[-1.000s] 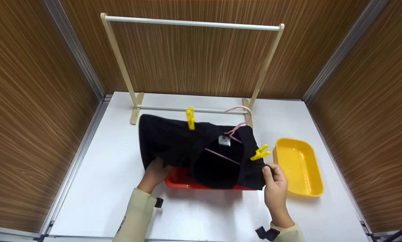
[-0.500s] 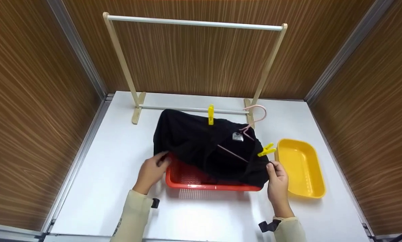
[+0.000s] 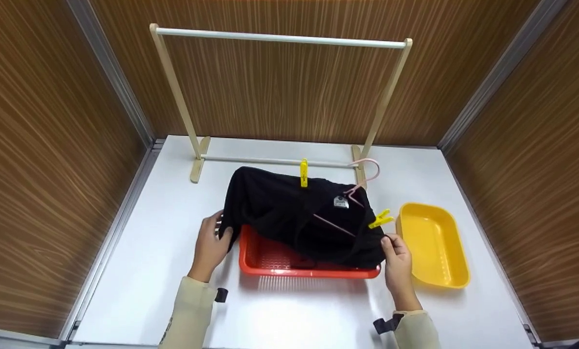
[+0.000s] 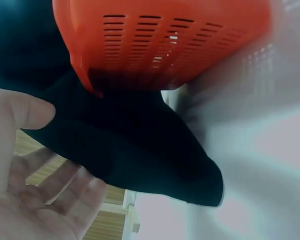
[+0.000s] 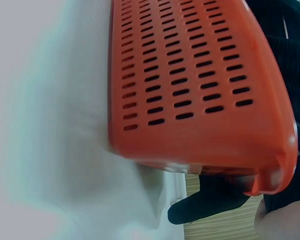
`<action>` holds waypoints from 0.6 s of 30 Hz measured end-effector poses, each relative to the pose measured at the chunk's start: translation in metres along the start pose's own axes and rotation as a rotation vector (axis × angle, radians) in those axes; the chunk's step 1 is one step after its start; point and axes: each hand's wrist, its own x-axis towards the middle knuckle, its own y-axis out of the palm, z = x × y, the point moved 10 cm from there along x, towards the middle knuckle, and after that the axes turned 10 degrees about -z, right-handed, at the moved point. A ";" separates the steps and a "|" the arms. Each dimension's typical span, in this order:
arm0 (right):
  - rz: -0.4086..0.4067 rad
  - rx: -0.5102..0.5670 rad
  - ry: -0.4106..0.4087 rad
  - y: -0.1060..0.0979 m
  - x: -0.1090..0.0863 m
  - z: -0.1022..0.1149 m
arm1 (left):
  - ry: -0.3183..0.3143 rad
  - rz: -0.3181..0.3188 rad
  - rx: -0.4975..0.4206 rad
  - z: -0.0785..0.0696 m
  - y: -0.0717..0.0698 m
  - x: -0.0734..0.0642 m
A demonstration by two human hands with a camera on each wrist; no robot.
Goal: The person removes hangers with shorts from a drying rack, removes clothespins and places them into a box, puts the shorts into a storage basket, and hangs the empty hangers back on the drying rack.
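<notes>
A black shirt [image 3: 274, 198] with a white neck label lies over the red basket [image 3: 279, 272]. A pink hanger [image 3: 374, 169] is inside it, its hook sticking out past the collar. One yellow clothespin [image 3: 304, 173] is clipped at the shirt's upper edge, another yellow clothespin [image 3: 380, 219] near its right end. My left hand [image 3: 211, 245] is at the shirt's left end; in the left wrist view, the cloth's edge lies between thumb and spread, relaxed fingers. With thumb and fingers my right hand [image 3: 398, 257] pinches the right end; in the right wrist view the basket mostly hides that grip.
A wooden rack with a white top bar [image 3: 279, 37] stands at the back of the white table [image 3: 139, 271]. To the right is a yellow tray [image 3: 432, 247]. Wood-grain panels [image 3: 279, 97] enclose the back and sides.
The shirt has shifted right, uncovering more of the basket's front. My left hand came out from under the cloth and moved to its left end. The right hand keeps its pinch.
</notes>
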 end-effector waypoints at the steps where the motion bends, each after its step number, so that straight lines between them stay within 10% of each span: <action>1: 0.007 0.002 0.001 0.000 0.001 -0.001 | 0.002 0.016 0.008 0.000 0.002 0.000; 18: 0.004 -0.057 0.013 0.002 0.001 -0.003 | -0.040 0.003 0.034 0.001 0.002 0.002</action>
